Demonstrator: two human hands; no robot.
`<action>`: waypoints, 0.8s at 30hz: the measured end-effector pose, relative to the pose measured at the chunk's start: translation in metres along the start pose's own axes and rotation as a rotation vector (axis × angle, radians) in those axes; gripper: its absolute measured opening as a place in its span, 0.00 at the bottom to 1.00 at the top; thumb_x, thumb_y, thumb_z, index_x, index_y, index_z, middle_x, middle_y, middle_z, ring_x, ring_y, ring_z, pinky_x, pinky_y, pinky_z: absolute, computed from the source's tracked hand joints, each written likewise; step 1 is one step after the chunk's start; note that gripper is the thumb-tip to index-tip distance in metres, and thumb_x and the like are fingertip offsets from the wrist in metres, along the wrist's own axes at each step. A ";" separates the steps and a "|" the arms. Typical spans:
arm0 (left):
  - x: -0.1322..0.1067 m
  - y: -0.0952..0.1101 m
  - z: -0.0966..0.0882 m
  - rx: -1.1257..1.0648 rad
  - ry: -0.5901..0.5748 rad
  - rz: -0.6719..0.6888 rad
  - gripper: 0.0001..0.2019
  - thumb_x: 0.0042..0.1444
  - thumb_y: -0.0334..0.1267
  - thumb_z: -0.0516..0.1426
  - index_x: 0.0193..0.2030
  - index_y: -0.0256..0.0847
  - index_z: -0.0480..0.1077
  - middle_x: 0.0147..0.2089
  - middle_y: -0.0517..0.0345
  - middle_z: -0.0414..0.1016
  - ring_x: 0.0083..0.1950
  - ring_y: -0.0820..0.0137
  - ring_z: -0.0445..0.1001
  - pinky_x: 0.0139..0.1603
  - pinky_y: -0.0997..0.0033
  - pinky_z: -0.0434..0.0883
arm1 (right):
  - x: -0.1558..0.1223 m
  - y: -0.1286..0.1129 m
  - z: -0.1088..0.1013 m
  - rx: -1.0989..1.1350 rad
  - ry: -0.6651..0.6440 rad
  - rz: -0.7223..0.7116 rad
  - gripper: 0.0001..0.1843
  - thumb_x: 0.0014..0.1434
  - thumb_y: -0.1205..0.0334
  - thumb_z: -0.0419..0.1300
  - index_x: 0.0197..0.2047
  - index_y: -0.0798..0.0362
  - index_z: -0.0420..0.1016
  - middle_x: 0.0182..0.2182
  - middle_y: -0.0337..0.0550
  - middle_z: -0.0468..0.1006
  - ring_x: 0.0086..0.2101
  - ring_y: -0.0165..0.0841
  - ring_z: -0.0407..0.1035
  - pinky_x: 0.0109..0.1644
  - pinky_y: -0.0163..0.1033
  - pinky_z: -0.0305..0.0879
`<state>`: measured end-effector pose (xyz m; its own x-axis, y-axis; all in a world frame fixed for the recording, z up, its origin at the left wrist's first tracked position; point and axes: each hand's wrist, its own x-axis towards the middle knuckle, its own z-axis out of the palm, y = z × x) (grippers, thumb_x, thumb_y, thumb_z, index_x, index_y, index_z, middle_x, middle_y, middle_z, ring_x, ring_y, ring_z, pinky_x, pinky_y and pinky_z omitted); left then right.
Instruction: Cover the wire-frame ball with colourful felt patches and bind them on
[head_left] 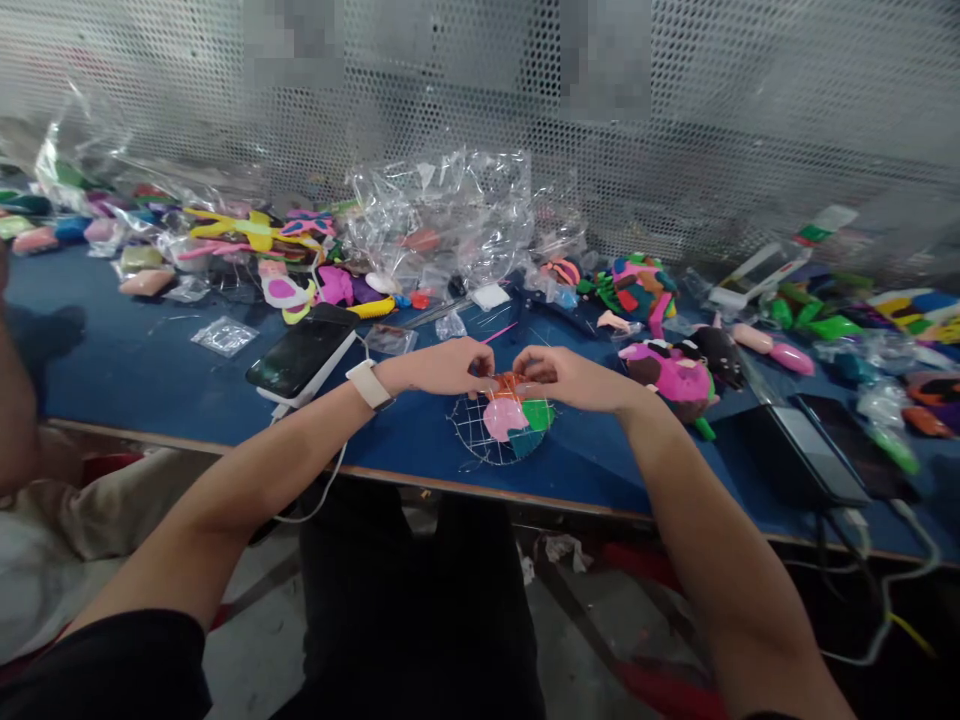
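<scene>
Wire grid (471, 430), round in outline, is positioned on the near side of both hands, above the blue table (135, 360). A pink patch (503, 419), a green patch (539, 413) and a teal patch (528, 442) are borne on its mesh. An orange patch (508, 386) is touched from either side by the left hand (461, 366) and the right hand (564, 378); both are curled narrow, but whether it is pinched cannot be told. A black phone (301, 350) is seen left of the left hand.
</scene>
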<state>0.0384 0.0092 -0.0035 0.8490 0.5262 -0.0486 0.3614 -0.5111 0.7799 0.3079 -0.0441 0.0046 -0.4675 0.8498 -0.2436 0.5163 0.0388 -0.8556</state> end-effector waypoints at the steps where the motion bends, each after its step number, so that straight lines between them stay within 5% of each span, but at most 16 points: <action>1: 0.000 0.000 -0.002 -0.064 0.014 -0.002 0.15 0.65 0.50 0.66 0.43 0.41 0.72 0.38 0.51 0.82 0.34 0.68 0.78 0.38 0.63 0.71 | 0.000 -0.001 0.000 0.030 0.028 -0.020 0.27 0.57 0.42 0.80 0.52 0.47 0.81 0.44 0.48 0.90 0.44 0.47 0.83 0.49 0.52 0.79; 7: -0.005 0.005 -0.018 -0.243 0.210 0.098 0.21 0.59 0.46 0.72 0.52 0.39 0.74 0.45 0.48 0.85 0.45 0.63 0.84 0.47 0.61 0.79 | 0.001 -0.016 0.002 0.071 0.245 -0.242 0.21 0.61 0.45 0.78 0.52 0.48 0.88 0.49 0.49 0.91 0.49 0.48 0.86 0.60 0.60 0.82; 15: -0.026 0.012 -0.059 -0.173 0.220 0.316 0.22 0.62 0.47 0.73 0.59 0.39 0.81 0.58 0.44 0.87 0.54 0.62 0.87 0.57 0.61 0.83 | -0.001 -0.047 0.019 -0.180 0.607 -0.536 0.13 0.69 0.54 0.74 0.54 0.47 0.89 0.49 0.44 0.92 0.47 0.44 0.87 0.56 0.54 0.85; 20: -0.022 0.006 -0.047 0.027 0.543 0.413 0.13 0.69 0.45 0.68 0.53 0.40 0.85 0.51 0.48 0.90 0.51 0.65 0.87 0.54 0.65 0.83 | 0.001 -0.048 0.029 -0.464 0.868 -0.752 0.12 0.74 0.64 0.68 0.58 0.42 0.88 0.50 0.41 0.93 0.47 0.42 0.88 0.54 0.51 0.86; 24: -0.010 -0.001 -0.026 0.264 0.735 0.559 0.10 0.73 0.43 0.67 0.55 0.44 0.86 0.52 0.49 0.91 0.54 0.63 0.89 0.57 0.60 0.84 | 0.002 -0.040 0.022 -0.614 0.927 -0.852 0.15 0.75 0.66 0.67 0.59 0.39 0.87 0.50 0.38 0.93 0.49 0.41 0.89 0.56 0.51 0.87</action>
<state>0.0196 0.0222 0.0119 0.5035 0.4087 0.7612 0.1288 -0.9067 0.4016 0.2707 -0.0559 0.0289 -0.2785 0.4732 0.8358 0.6573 0.7284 -0.1934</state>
